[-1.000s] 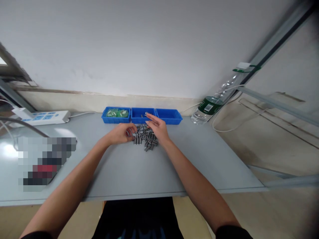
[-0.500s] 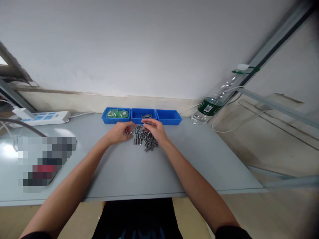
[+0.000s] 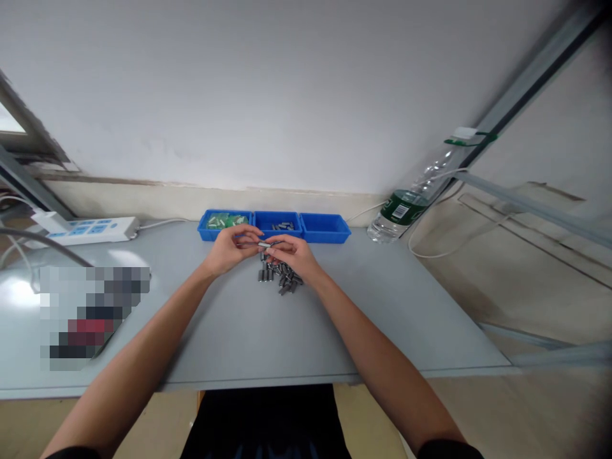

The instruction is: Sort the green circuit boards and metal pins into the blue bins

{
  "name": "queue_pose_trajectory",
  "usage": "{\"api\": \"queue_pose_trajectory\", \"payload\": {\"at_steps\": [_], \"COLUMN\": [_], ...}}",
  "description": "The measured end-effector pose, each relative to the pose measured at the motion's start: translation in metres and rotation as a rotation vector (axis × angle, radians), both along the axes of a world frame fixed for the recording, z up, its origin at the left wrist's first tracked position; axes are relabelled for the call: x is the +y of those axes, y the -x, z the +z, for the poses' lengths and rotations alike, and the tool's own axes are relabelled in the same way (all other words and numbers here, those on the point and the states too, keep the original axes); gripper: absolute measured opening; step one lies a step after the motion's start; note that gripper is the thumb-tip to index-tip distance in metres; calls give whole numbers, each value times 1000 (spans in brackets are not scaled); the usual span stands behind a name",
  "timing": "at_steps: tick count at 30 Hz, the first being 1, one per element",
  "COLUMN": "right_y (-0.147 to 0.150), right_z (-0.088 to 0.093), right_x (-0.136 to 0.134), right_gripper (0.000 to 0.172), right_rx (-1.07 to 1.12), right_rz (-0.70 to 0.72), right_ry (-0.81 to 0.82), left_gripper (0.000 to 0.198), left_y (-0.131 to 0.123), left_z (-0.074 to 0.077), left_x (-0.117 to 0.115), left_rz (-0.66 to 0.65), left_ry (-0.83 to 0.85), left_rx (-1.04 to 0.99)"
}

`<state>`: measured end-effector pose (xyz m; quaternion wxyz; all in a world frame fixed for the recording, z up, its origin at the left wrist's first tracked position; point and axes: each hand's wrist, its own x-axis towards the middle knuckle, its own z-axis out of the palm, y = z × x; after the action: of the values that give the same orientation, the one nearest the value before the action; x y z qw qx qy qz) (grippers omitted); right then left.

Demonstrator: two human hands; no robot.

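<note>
Several small metal cylinders lie in a pile on the grey table, just below my hands. Between my fingertips is one metal cylinder. My right hand pinches it from the right, and my left hand closes on its left end. Behind the hands stand three joined blue bins: the left bin holds green and pale pieces, the middle bin holds some metal cylinders, and the right bin shows only its blue inside.
A white power strip with a plug and cables lies at the back left, near a pixelated dark object. A large plastic bottle leans by the metal frame at the back right.
Both hands have come together above the pile. A metal cylinder now shows between their fingertips. The whole view has shifted slightly.
</note>
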<state>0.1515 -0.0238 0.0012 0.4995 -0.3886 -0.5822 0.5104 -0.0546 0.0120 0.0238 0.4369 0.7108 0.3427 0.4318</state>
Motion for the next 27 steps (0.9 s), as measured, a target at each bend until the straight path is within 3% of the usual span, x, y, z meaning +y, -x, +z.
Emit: {"api": "queue_pose_trajectory", "payload": {"at_steps": [6,11,16,23,27], "right_y": [-1,-7,-10,-11,-10], "right_z": [-2,-9,-10,-8,-7], "right_x": [3,11,16,17,15], "right_gripper": [33,27,39,38,30], "right_rx": [30,-60,10,35,11], "right_rz": [-33,-209,-330,-354,-335], "right_ry": [19,-23,-74,-62,-44], "left_gripper": [34,19,29,22,23], "left_y": [-2,1,1,4,9], "left_z": [0,-11,-19,-21,-25], "left_x": [-3,3,5,7,11], "left_rz": [-26,-19,-109,-69,-21], "left_ry": [-58,-238,-383,-442,-405], "left_rx": [78,391,645,793,750]}}
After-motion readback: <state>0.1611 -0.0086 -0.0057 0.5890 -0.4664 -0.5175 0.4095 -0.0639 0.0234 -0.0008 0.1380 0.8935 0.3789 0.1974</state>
